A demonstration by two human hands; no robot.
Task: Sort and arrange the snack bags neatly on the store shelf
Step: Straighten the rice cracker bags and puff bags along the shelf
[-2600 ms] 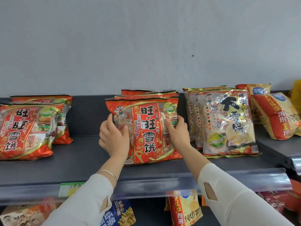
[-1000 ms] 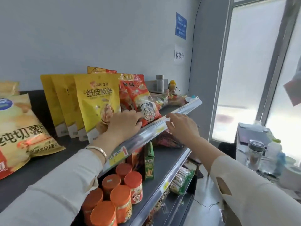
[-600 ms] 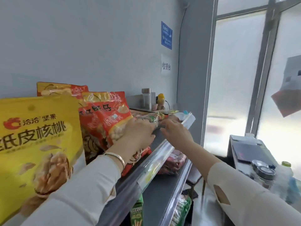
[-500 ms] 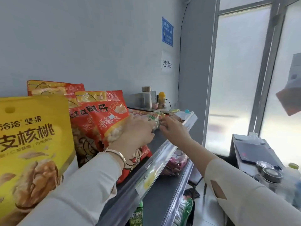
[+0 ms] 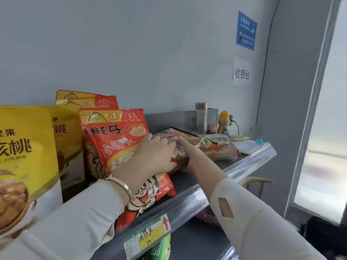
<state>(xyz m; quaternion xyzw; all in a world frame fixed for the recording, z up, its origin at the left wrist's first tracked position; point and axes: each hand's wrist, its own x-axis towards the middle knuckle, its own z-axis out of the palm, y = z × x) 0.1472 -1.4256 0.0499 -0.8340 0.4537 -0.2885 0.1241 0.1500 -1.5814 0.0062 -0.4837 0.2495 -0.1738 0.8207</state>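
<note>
At six o'clock a price label (image 5: pixel 148 234) with a red arrow sits on the front rail of the shelf (image 5: pixel 189 200). At nine o'clock stand yellow walnut bags (image 5: pixel 24 156) reading 核桃, then red 旺仔 bags (image 5: pixel 112 145). Near centre, the left hand (image 5: pixel 155 156) and right hand (image 5: pixel 190 155) curl their fingers round the near end of a snack bag (image 5: pixel 208 146) lying flat on the shelf. Beyond, at one o'clock, stands a steel flask (image 5: pixel 201 118). A wall sign (image 5: pixel 241 74) reads 收银台.

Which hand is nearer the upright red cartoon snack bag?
Left. The left hand overlaps the upright red cartoon snack bag; the right hand is farther right, on the flat red snack bag.
</note>
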